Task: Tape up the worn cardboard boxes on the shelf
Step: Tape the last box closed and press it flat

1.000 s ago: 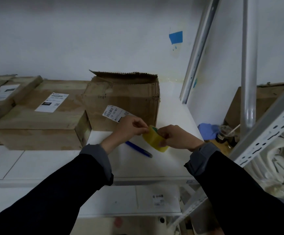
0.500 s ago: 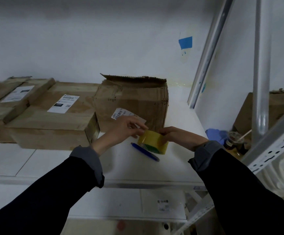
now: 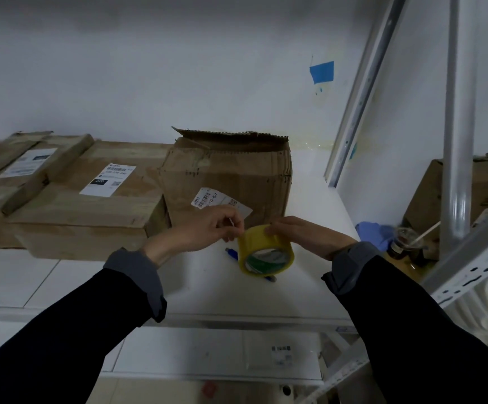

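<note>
Over on the far left of the shelf we've got the flat cardboard boxes stacked low, labels up, and just right of them the worn box with its torn top flap standing up. In front of that one our left hand is pinching at the rim of the tape roll, fingertips together like we're picking at the loose end, though we can't really tell if the end is lifted yet. The yellow roll hangs tilted just above the shelf, over a blue pen lying under it. Our right hand grips the roll from its far side, fingers curled over the top. To do this bit well, we reckon the right hand should hold the roll dead steady while the left works a nail under the edge and peels slow and straight, so the tape doesn't split into a sliver. Further right, a blue glove and a plastic cup with a straw sit beyond the shelf upright. Compared with a second ago, the roll has turned so its open core now faces us, and our view has shifted so the boxes sit a bit further right.
</note>
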`<act>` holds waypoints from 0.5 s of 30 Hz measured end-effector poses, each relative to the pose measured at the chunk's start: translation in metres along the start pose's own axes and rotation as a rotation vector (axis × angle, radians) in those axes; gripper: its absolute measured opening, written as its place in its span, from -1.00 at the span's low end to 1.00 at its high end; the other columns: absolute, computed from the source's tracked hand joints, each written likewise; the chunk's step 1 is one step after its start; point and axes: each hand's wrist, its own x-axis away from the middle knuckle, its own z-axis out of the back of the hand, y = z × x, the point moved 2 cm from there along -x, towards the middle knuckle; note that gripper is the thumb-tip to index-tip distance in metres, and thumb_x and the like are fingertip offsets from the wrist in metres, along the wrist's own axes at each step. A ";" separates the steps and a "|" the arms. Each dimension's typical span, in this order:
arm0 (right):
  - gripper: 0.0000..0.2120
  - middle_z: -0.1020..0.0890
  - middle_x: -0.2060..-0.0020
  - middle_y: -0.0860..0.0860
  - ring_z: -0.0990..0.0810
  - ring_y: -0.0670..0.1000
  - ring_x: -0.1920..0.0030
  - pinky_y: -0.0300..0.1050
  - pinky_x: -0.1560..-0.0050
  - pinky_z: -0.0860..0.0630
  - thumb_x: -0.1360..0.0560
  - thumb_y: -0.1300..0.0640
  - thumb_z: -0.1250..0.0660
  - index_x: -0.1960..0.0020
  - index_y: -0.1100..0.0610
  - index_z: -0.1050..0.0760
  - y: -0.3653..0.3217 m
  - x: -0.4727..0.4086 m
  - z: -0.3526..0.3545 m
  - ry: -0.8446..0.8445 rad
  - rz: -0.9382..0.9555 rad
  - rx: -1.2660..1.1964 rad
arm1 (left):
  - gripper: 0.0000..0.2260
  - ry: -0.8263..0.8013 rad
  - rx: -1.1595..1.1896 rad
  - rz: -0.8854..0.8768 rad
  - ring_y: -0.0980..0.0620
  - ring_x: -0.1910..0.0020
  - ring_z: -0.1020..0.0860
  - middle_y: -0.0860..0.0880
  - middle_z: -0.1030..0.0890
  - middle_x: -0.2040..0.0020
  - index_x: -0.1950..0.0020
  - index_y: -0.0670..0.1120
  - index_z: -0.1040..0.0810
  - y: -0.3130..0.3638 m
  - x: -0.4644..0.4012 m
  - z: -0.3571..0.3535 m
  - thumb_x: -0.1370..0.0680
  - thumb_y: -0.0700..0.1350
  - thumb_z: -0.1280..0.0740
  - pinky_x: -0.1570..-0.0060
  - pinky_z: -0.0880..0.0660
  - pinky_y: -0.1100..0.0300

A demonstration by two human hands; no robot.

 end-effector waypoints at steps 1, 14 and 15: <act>-0.64 -0.46 -0.19 0.08 -0.42 0.02 -0.21 -0.23 -0.18 -0.33 -0.68 0.05 -0.15 -0.42 0.17 -0.39 0.000 -0.001 0.000 -0.006 0.005 0.030 | -0.90 -0.064 -0.056 0.006 0.12 0.14 -0.56 0.04 -0.57 0.08 0.07 -0.03 -0.56 0.000 0.000 0.002 -0.63 -0.18 -0.33 0.05 -0.55 0.22; -0.74 -0.47 0.21 -0.28 -0.49 -0.25 0.23 -0.51 0.31 -0.37 -0.67 0.00 -0.19 0.19 -0.20 -0.39 -0.013 -0.026 -0.007 -0.034 0.143 0.305 | -0.94 -0.468 -0.144 0.133 -0.07 -0.02 -0.56 -0.06 -0.59 0.04 0.09 0.13 -0.53 0.005 0.000 0.016 -0.57 0.05 -0.31 -0.14 -0.50 -0.09; -0.74 -0.47 0.22 -0.27 -0.49 -0.25 0.24 -0.52 0.33 -0.37 -0.67 0.01 -0.20 0.20 -0.19 -0.39 -0.013 -0.026 -0.006 -0.033 0.151 0.306 | -0.95 -0.458 -0.059 0.143 -0.02 -0.01 -0.57 -0.02 -0.60 0.05 0.10 0.14 -0.54 0.005 0.003 0.016 -0.57 0.01 -0.33 -0.13 -0.51 -0.04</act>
